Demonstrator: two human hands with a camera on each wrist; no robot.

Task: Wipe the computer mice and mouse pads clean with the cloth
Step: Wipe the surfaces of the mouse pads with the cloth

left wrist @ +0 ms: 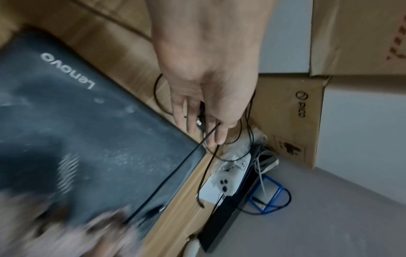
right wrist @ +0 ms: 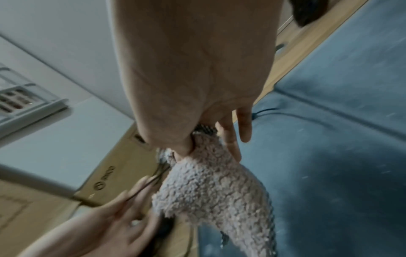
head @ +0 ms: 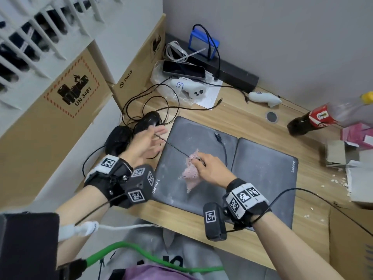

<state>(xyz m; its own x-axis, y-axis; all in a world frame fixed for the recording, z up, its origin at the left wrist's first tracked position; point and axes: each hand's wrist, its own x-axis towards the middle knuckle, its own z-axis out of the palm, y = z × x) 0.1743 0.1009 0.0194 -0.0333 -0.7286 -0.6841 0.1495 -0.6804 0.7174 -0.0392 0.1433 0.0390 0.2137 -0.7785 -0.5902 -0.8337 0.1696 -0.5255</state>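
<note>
While a thin black cable [head: 173,146] stretches taut between a person's two hands, the right hand [head: 212,168] grasps a fluffy pink cloth [head: 190,172] bunched around that cable, thumb and fingers curled into the fabric above the left of two grey mouse pads [head: 181,138]. The loose end of the cloth hangs down toward the pad, though whether it touches the surface cannot be told. The left hand [head: 146,143] hovers over the left edge of the same pad, fingers mostly straight, the cable running between them; whether they pinch it or merely guide it is unclear. Pale dusty streaks mark the pad, and the second pad [head: 266,174] lies edge to edge with it on the right; a separate cable end with a plug [head: 219,138] rests near the seam between them. Two black mice sit on the wooden desk [head: 242,118] left of the pads: one [head: 148,120] just behind the left hand among loops of black wire, the other [head: 118,139] nearer the desk's left edge beside a cardboard box [head: 66,110]. At the back of the desk lie a phone [head: 183,70] and a white controller [head: 189,88], and a cola bottle [head: 314,120] lies tipped at the right.
</note>
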